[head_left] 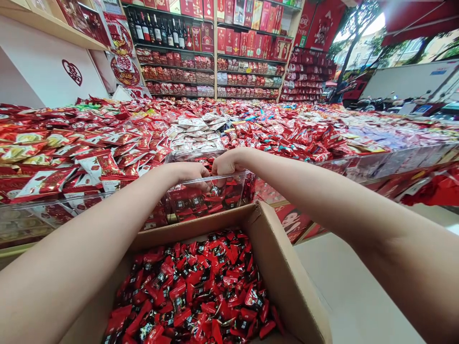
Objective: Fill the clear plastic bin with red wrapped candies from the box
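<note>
Both hands reach over the front wall of a clear plastic bin point(233, 180) that holds red-and-black wrapped candies point(198, 202). My left hand point(193, 170) dips in from the left, its fingers loosely extended downward and partly seen through the plastic. Close beside it, my right hand point(228, 163) has its fingers curled down into the bin; whatever they grip is hidden. A wrapped candy point(216, 190) lies just below the fingertips. Under my forearms stands an open cardboard box point(287, 265), with many candies of the same red-and-black kind point(193, 286) inside.
Heaps of packaged sweets point(111, 138) spread across the long display behind the bin. White packets point(197, 131) lie directly beyond it. Shelves point(215, 57) with bottles point(158, 31) and red boxes line the back. Pale floor point(344, 282) shows at right.
</note>
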`<control>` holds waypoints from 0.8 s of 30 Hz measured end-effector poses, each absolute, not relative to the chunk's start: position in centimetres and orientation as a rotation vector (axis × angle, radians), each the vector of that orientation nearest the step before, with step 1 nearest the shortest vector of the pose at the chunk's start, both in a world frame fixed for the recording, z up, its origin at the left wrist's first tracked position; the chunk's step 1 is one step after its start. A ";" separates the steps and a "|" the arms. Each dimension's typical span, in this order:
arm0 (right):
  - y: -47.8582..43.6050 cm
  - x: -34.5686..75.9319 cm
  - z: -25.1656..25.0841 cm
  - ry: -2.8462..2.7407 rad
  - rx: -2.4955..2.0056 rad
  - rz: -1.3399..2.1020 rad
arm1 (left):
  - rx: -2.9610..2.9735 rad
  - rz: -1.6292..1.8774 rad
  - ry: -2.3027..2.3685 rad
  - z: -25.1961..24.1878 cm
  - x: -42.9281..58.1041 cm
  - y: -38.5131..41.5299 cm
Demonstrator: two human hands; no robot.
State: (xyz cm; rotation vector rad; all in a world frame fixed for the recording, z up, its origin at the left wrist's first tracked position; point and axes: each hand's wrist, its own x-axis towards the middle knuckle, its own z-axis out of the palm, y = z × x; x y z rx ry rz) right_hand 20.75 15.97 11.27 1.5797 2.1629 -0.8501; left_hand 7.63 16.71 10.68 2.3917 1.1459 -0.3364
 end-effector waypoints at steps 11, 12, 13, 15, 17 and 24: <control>16.3 20.1 11.9 2.142 1.401 -0.560 | 2.443 -0.327 1.156 10.7 7.5 16.8; 16.3 20.0 12.0 2.133 1.395 -0.545 | 2.443 -0.328 1.153 10.7 7.5 16.9; 16.3 20.0 12.1 2.125 1.391 -0.529 | 2.441 -0.329 1.150 10.7 7.5 16.9; 16.2 19.9 12.2 2.126 1.387 -0.491 | 2.428 -0.335 1.149 10.6 7.5 16.9; 16.1 19.9 12.3 2.128 1.378 -0.455 | 2.414 -0.335 1.151 10.6 7.5 17.0; 15.6 19.6 13.2 2.207 1.310 -0.241 | 2.386 -0.277 1.087 10.5 7.2 17.2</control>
